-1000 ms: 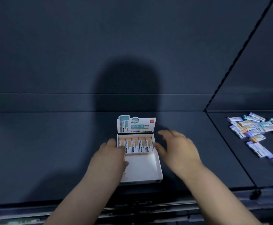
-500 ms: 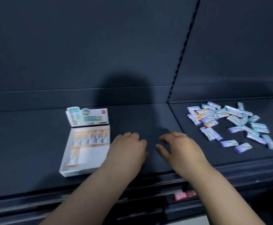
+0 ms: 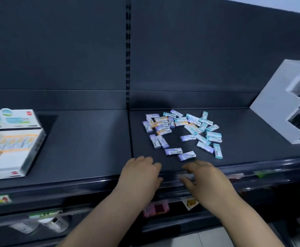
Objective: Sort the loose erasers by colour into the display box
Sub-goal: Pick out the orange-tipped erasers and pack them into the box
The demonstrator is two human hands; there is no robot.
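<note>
Left hand (image 3: 140, 173) and right hand (image 3: 204, 179): side by side with a clear gap between them, palms down, fingers loosely bent. Neither hand holds anything. Both sit over the front lip of the dark shelf (image 3: 92, 139); whether they touch it cannot be told.

Just ahead of the right hand's fingertips: two purple-wrapped erasers (image 3: 186, 155), lying flat, corners close together. They form the near edge of the loose erasers (image 3: 181, 131), which are spread on the shelf ahead of both hands and slightly to the right. Colours in the scatter: purple mainly on the near and left side, orange at the far left, teal on the right. Several overlap; an exact count is not possible.

Well to the left of the left hand: the display box (image 3: 10, 162), white, open, on the same shelf, its printed header card (image 3: 13, 119) standing up at the back. A row of orange erasers (image 3: 17, 141) fills the rear of the box; more orange shows at its left edge. That area is blurred.

Far to the right of the right hand: a white display stand (image 3: 274, 111), contents blurred.
</note>
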